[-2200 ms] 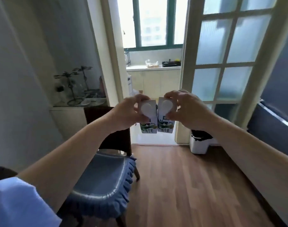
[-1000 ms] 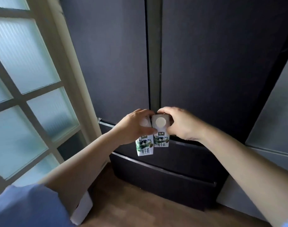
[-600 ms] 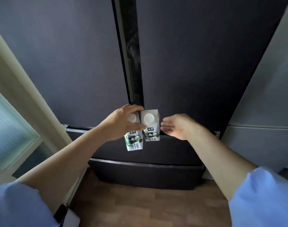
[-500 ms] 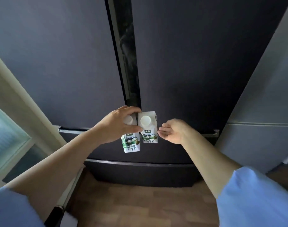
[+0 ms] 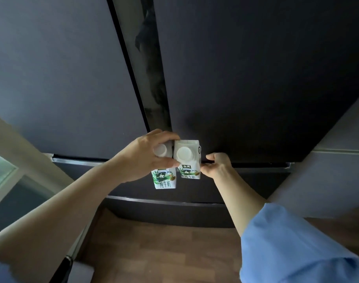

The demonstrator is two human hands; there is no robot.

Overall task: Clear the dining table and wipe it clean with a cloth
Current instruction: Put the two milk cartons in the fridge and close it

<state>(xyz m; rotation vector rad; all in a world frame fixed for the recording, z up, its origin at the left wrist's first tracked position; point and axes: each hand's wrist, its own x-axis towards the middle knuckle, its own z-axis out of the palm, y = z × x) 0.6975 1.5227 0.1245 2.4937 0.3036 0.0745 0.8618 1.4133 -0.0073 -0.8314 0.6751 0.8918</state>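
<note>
A: Head view, frame centre: both cartons (image 5: 175, 162) are clamped side by side in the left hand (image 5: 143, 158).

B: The right hand (image 5: 216, 165) is curled at the fridge (image 5: 256, 78) door's lower edge; whether its grip has closed cannot be told.

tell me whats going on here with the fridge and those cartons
A person stands at a dark fridge whose doors are shut. The left hand pinches two small milk cartons together by their tops. The right hand is empty of cartons, its fingers curled at the bottom edge of the right-hand door, probably about to pull it open.
</note>
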